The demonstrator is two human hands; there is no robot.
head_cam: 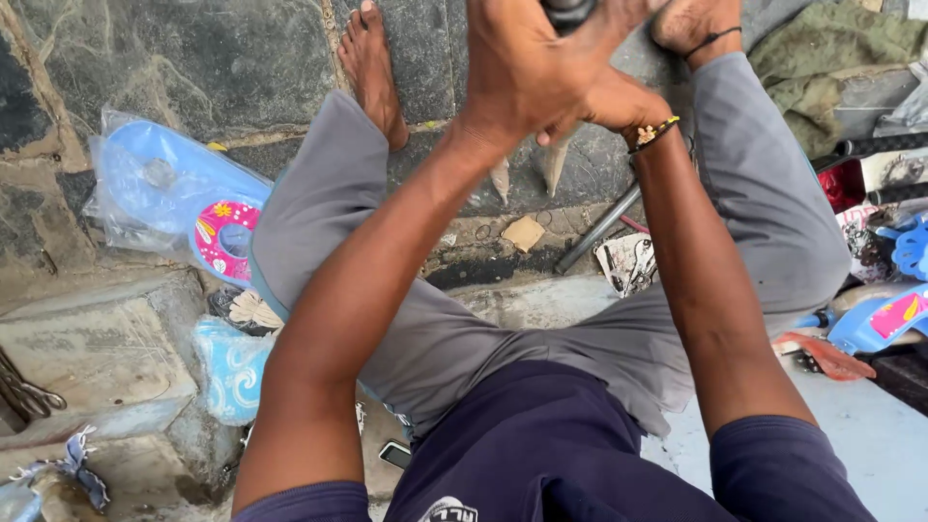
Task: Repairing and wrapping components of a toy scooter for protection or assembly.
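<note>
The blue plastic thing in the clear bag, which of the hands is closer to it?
The left. The left hand is raised at top centre, on the same side as the bagged blue plastic piece lying on the stone floor. The right hand is pressed behind it, farther away.

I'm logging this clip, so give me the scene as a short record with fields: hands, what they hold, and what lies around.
view: head camera looking down at a seated person
left hand: raised, fingers wrapped on a dark rounded object at the top edge
right hand: pressed against the left hand, on the same object
object identity: mostly out of frame, cannot tell
wrist: beaded bracelet on the right wrist
clothing: grey trousers, dark blue shirt
left side: blue plastic part in a clear bag
between legs: metal rod on the stone floor
right side: blue plastic pieces
</note>
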